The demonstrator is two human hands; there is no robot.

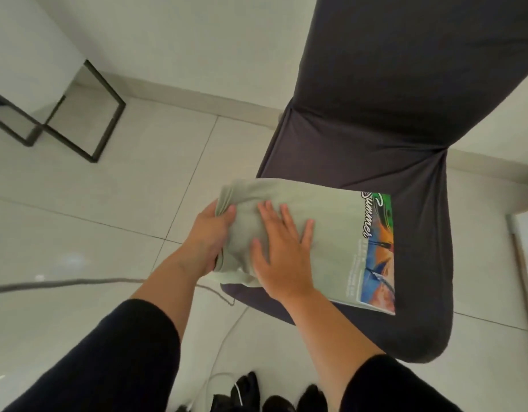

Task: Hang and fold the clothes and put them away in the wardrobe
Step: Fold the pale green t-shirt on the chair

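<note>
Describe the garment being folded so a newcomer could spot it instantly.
Start at the dark grey chair on the pale tiled floor. On its seat lies a folded pale green T-shirt, left hand gripping its edge, right hand flat on top. Its colourful "Summer" print marks it out.

Chair back [405,69] behind; floor [93,218] left.

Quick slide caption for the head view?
Left hand grips the folded T-shirt while right hand presses it on the chair.
</note>
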